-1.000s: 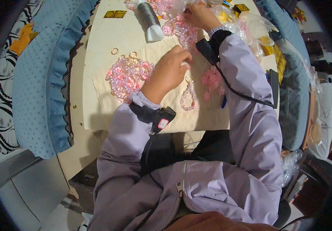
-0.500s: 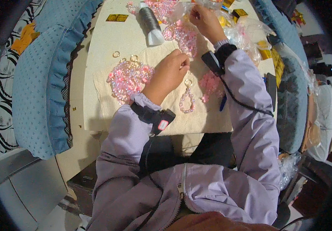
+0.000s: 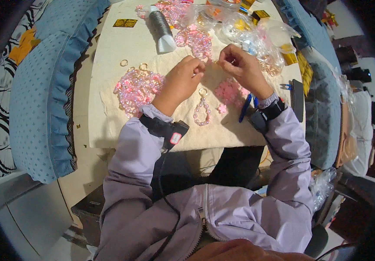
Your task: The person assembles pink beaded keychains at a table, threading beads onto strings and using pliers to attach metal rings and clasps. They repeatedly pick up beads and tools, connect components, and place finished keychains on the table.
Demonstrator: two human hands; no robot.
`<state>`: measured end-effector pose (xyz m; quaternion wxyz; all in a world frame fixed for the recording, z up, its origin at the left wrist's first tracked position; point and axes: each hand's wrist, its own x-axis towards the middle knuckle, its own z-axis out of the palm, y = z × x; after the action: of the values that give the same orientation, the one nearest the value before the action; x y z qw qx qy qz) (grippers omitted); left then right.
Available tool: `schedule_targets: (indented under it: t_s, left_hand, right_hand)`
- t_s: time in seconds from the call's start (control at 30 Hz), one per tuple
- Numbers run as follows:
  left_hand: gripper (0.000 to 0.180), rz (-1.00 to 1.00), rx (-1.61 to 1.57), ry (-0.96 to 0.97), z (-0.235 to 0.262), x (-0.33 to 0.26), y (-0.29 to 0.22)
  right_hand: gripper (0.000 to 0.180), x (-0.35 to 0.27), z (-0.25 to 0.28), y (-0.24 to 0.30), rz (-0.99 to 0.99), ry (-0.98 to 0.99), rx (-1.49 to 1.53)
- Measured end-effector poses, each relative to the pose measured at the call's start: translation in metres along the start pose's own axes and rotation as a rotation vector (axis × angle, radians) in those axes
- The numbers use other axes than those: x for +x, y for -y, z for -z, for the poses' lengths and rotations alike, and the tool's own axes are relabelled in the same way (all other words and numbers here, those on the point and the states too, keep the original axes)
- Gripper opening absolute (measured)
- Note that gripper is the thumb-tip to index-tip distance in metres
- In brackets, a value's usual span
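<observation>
**Both hands pinched together over the bead mat**

Person seated at a small table (image 3: 109, 48), both hands raised just above a cream cloth mat (image 3: 222, 130). Left hand (image 3: 179, 82) and right hand (image 3: 239, 65) meet fingertip to fingertip at about 12 o'clock from the mat's middle; fingers on both curled narrow, pinching something tiny between them, too small to tell, probably a ring or thread end. Held close and high likely so the fine piece stays under the eyes.

Finished-looking pink bead loop with gold ring (image 3: 202, 111) lies flat on the mat right below the hands, at 6 o'clock from them, untouched. Pile of pink beads (image 3: 137, 87) at 9 o'clock of the left hand, near for easy picking. Smaller pink bead cluster (image 3: 229, 91) under the right wrist. Blue-handled tool (image 3: 245, 108) at 5 o'clock, beside the right wrist. Grey thread spool (image 3: 161, 26) at 11 o'clock, well apart. Clear bags of supplies (image 3: 257, 35) crowd 1 o'clock, pushed to the far edge, keeping the mat's centre for work
</observation>
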<state>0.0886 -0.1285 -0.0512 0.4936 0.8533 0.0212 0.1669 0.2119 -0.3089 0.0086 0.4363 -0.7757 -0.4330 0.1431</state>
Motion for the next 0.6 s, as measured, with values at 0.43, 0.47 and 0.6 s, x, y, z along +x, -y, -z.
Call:
schedule_targets:
  t_s: [0.43,0.47,0.6]
  left_hand:
    - [0.017,0.089,-0.023,0.054,0.003,0.003,-0.014]
    - [0.017,0.087,-0.031,0.054,0.004,0.003,-0.014]
    - [0.014,0.024,-0.082,0.024,0.003,0.003,-0.014]
  right_hand:
    - [0.013,-0.013,-0.017,0.004,-0.063,0.04,0.073]
    - [0.013,-0.013,-0.017,0.003,-0.074,0.036,0.062]
    - [0.013,-0.021,-0.02,0.0,-0.083,-0.024,0.129]
